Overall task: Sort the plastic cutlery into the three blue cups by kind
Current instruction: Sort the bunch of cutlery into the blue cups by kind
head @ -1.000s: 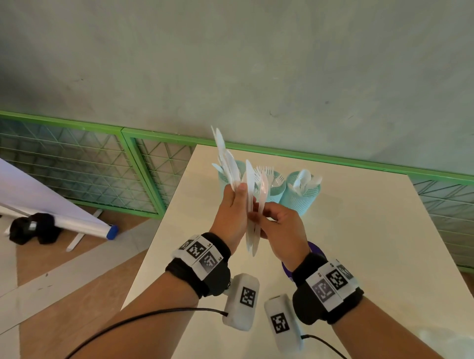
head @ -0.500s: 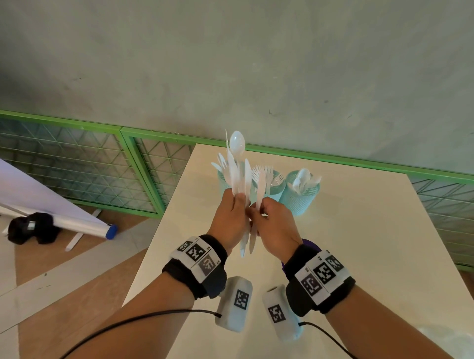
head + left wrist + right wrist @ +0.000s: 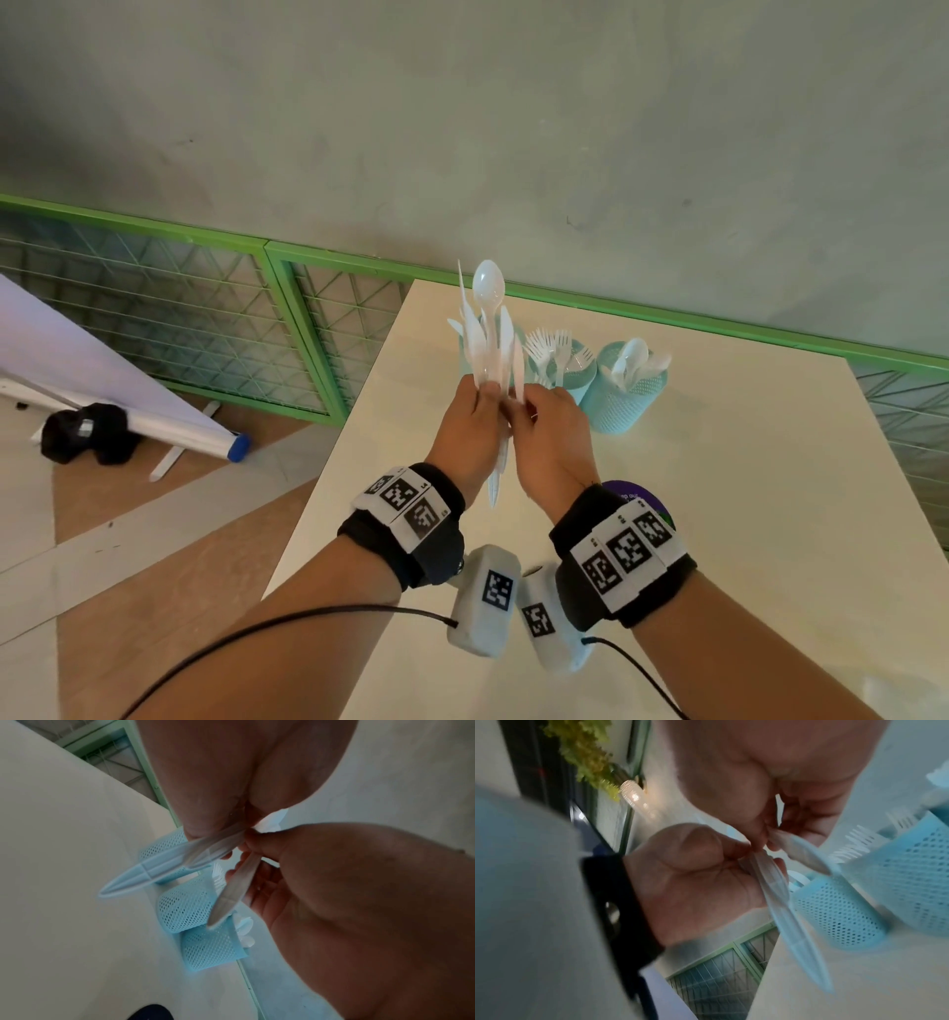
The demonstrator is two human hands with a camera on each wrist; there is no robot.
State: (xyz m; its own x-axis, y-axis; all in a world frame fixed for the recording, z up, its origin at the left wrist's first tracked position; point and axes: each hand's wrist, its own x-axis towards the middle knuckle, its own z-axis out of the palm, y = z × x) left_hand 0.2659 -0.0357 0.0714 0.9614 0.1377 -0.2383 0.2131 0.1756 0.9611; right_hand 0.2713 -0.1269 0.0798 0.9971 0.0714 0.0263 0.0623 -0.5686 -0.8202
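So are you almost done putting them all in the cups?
Partly. Forks stand in the middle cup and spoons in the right cup. The left hand holds a bunch of cutlery, and the right hand pinches one piece. That bunch is left.

Both forearms raised, left hand (image 3: 471,421) and right hand (image 3: 552,430) fingers curled, pinching, knuckles nearly touching

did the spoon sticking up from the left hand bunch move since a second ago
Yes. The spoon now stands above the bunch, over the table's far edge; a second ago no spoon bowl showed there.
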